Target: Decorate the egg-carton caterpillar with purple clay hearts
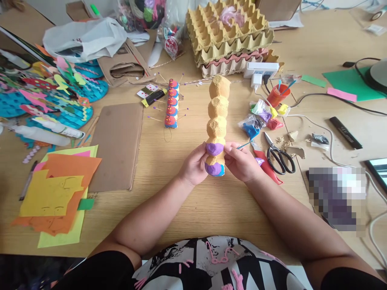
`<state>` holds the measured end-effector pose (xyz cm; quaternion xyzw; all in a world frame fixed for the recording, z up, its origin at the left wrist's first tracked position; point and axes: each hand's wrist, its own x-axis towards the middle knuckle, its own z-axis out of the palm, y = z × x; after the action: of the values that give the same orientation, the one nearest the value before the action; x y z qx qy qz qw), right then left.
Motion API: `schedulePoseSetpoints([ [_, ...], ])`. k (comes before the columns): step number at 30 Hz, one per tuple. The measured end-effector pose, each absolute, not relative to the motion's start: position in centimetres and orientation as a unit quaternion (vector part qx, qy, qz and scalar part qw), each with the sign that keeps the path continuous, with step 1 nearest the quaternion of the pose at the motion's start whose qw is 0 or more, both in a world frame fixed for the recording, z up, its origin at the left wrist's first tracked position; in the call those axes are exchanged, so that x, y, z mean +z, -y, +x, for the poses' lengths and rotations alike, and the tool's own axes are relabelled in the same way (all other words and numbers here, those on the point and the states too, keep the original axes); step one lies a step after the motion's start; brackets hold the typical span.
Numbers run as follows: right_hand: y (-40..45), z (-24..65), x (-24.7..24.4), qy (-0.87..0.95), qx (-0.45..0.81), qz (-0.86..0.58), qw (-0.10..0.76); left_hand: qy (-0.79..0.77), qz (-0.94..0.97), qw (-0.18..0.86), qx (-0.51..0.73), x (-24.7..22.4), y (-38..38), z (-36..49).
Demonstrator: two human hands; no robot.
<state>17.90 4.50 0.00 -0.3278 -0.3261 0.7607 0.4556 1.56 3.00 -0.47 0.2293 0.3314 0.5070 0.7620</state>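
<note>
A yellow egg-carton strip [217, 108] of several joined cups is held up lengthwise over the table. Purple clay [215, 149] covers parts of its two nearest cups, and a patch of blue clay [222, 170] shows at the near end. My left hand [195, 166] grips the strip's left side, fingers closed on it. On the other side my right hand [241, 162] pinches the strip's edge; a thin blue stick [244, 145] juts out from this hand. Beyond lies a decorated egg-carton caterpillar [172, 105] in red and blue, with purple-tipped sticks at its sides.
Scissors [276, 155], bagged clay [251, 128] and an orange cup [277, 96] are on the right. Egg trays [229, 36] are stacked behind, beside a power strip [261, 69]. To the left lie cardboard [116, 147], coloured paper [57, 193] and glue bottles [59, 128].
</note>
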Motion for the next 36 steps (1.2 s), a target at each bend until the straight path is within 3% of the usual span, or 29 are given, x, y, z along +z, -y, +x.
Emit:
schedulePoseSetpoints([
  [29, -4.2, 17.2, 0.0, 0.35, 0.739, -0.317, 0.48, -0.293, 0.17, 0.777, 0.531, -0.2, -3.0, 2.1],
  [36, -3.9, 16.9, -0.2, 0.357, 0.681, -0.367, 0.524, -0.326, 0.175, 0.75, 0.549, -0.1, -2.8, 2.4],
])
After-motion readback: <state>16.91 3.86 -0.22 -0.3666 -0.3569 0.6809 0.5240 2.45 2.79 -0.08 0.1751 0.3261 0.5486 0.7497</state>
